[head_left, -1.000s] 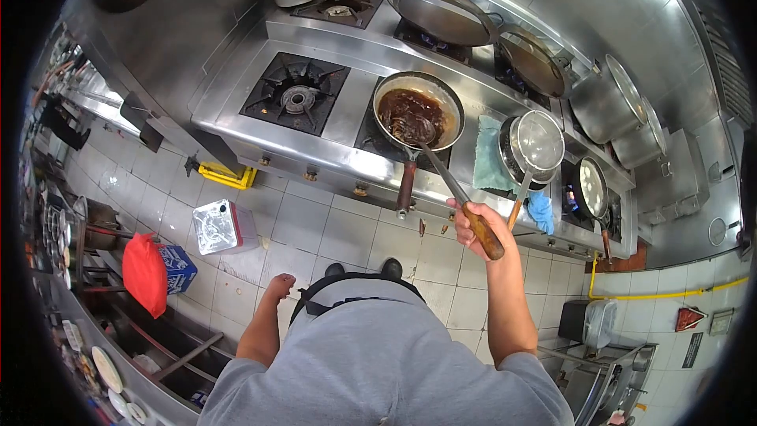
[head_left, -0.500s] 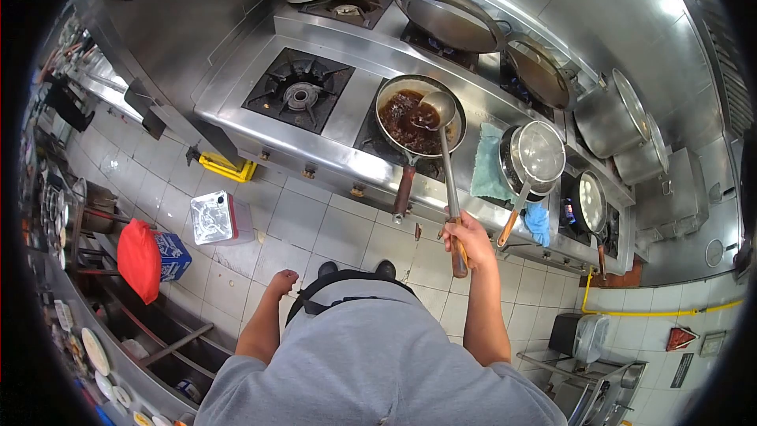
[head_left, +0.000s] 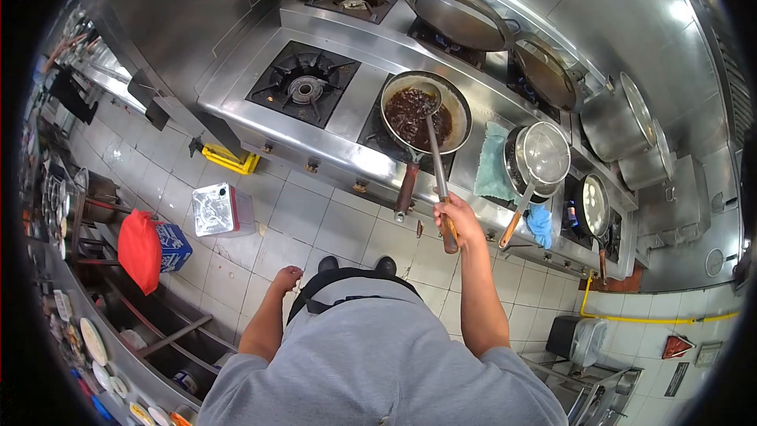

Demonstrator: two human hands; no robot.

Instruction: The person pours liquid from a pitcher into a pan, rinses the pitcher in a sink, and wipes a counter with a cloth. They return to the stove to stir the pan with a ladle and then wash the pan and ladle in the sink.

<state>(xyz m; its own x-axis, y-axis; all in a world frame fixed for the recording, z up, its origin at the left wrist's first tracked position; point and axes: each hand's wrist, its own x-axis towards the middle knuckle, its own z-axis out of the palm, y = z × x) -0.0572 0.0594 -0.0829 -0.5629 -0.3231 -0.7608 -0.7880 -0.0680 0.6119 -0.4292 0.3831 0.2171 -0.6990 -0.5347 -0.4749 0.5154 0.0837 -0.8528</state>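
My right hand (head_left: 460, 219) is wrapped round the wooden handle of a long metal ladle (head_left: 435, 150). The ladle's bowl dips into dark brown, bubbling liquid (head_left: 412, 117) and is partly sunk in it. That liquid fills part of a deep pan (head_left: 456, 128) on a front burner, whose wooden handle (head_left: 407, 189) points towards me, left of the ladle. Low at my side, my left hand (head_left: 287, 278) hangs with its fingers curled and nothing visible in them, touching neither stove nor pan.
Right of the pan lie a green cloth (head_left: 493, 164), a strainer (head_left: 546, 153) over a pot and a blue cloth (head_left: 539, 225). Another pan (head_left: 591, 203) stands further right. Large pans line the back. On the floor are a silver-lidded container (head_left: 214, 209) and a red bag (head_left: 139, 251).
The ladle's bowl has moved from the pan's right side, above the liquid, further back and down into it. My right hand has shifted left and slightly forward. My left hand stays low.
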